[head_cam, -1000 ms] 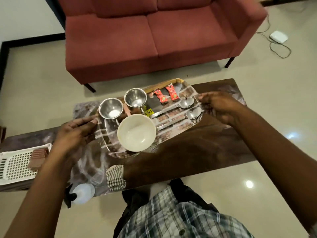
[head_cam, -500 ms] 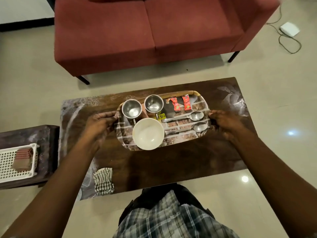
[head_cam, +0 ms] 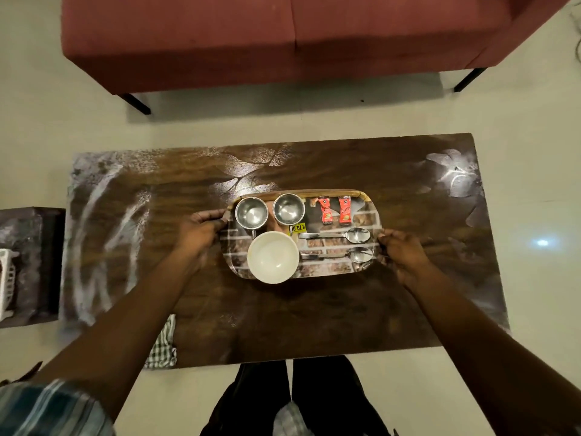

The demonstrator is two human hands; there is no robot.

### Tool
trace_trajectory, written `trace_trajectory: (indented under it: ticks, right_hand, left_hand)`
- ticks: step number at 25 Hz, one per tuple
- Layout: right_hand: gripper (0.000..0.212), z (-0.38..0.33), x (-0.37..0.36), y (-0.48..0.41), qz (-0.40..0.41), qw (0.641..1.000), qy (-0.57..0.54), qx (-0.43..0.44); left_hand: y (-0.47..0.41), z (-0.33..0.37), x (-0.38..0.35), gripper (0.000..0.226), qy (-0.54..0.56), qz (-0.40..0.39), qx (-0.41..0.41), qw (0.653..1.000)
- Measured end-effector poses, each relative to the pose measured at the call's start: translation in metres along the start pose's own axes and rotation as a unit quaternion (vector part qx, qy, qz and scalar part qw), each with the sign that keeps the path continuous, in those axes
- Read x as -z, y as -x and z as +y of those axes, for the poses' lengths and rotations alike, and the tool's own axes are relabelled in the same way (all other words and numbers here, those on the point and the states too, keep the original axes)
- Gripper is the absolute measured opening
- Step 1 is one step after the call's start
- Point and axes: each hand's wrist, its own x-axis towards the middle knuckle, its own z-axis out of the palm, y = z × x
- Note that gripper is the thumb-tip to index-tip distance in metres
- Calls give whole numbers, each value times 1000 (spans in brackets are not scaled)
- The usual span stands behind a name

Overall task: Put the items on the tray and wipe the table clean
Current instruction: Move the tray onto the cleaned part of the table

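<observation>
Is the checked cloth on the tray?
No, the checked cloth lies at the table's near left edge, apart from the tray.

**One head-worn view, tipped steeply down**

Just the single wide-angle camera, riding on the head. Facing forward and almost straight down, out over both outstretched arms. Left hand [head_cam: 201,229] and right hand [head_cam: 404,256] near mid-frame at arm's length, gripping either end of the tray [head_cam: 361,215] between them. Whole table [head_cam: 314,309] inside the frame, reaching well past both hands on either side. Beyond the hands, along the top edge, a red sofa [head_cam: 283,36], cut off. Nearer than the hands, at the bottom edge, the wearer's own legs [head_cam: 320,398]. Far out past the left hand, a side table [head_cam: 31,247], clipped by the frame. Forearms stretched wide toward the lower corners.
</observation>
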Motion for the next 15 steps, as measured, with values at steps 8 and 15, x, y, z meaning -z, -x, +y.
trace_trajectory:
  ticks: [8,15]
  right_hand:
    - [17,36,-20,-77,13,998,-2,-63]
    - [27,53,-24,-99,26,998,13,-60]
  left_hand:
    - [-62,-48,-26,35,-15,26,21,999]
    - [-81,-69,-36,34,-23,30,37,999]
